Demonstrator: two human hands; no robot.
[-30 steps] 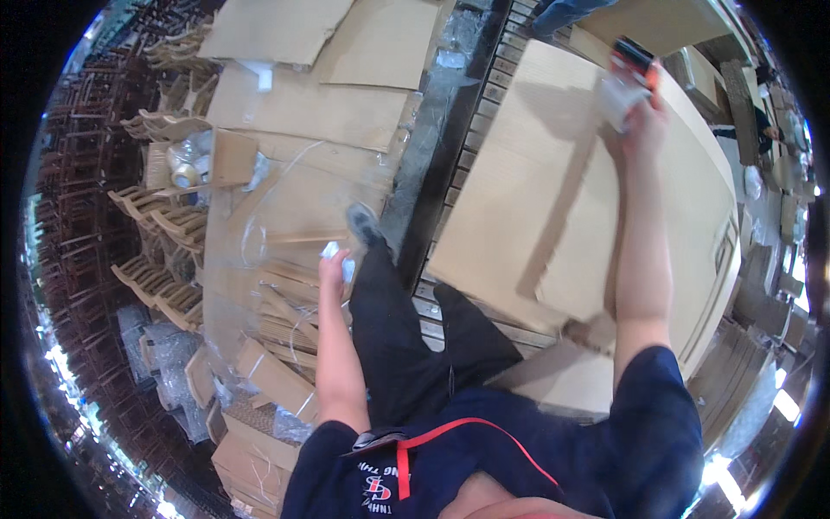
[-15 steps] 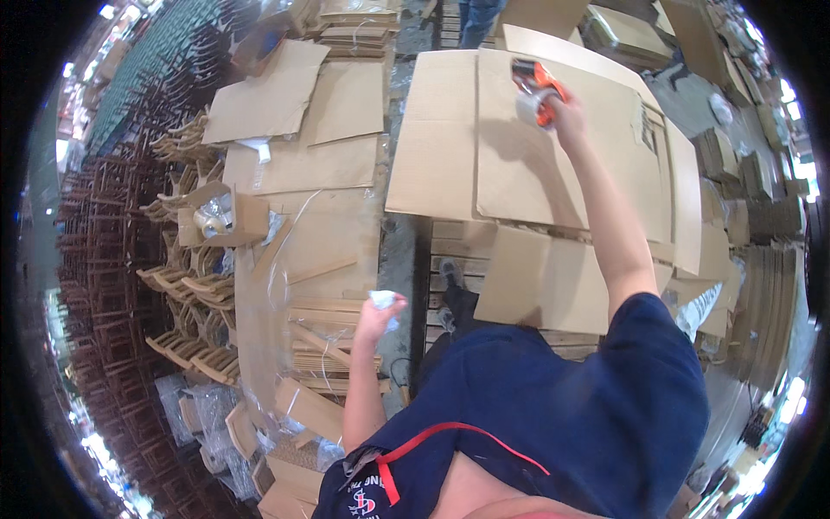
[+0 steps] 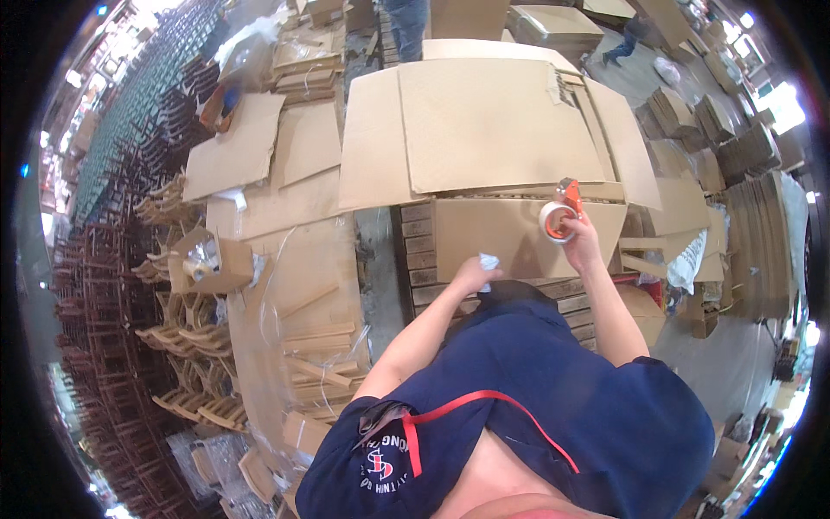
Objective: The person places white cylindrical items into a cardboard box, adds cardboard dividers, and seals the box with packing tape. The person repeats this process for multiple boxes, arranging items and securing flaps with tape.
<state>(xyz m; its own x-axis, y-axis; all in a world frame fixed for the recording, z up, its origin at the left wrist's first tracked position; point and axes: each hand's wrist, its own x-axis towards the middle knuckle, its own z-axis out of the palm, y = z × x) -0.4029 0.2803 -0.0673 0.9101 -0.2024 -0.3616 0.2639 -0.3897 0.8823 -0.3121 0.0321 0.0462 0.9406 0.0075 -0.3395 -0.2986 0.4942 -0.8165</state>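
Observation:
In my right hand [image 3: 583, 245] is an orange tape dispenser [image 3: 564, 213] with a roll of pale tape, held above the near side of a large cardboard box. My fingers close round its handle. My left hand [image 3: 471, 275] is closed on a small crumpled piece of white plastic or paper [image 3: 488, 260], near my waist. Ahead of me the cardboard box [image 3: 493, 121] has wide flaps spread outward, with a flat sheet across its top. Its near side panel [image 3: 484, 233] hangs down toward a wooden pallet [image 3: 421, 251].
At left, a bench covered in cardboard [image 3: 290, 259] bears wood strips and a small open carton [image 3: 226, 264]. Curved wooden chair parts [image 3: 194, 333] are stacked beyond it. Folded cardboard [image 3: 761, 233] stands at right. Another person's legs [image 3: 406, 26] show at the far side.
My right hand has drawn the tape dispenser back toward me from over the box top. My left hand has moved right, from the bench side to in front of my body. The view has shifted.

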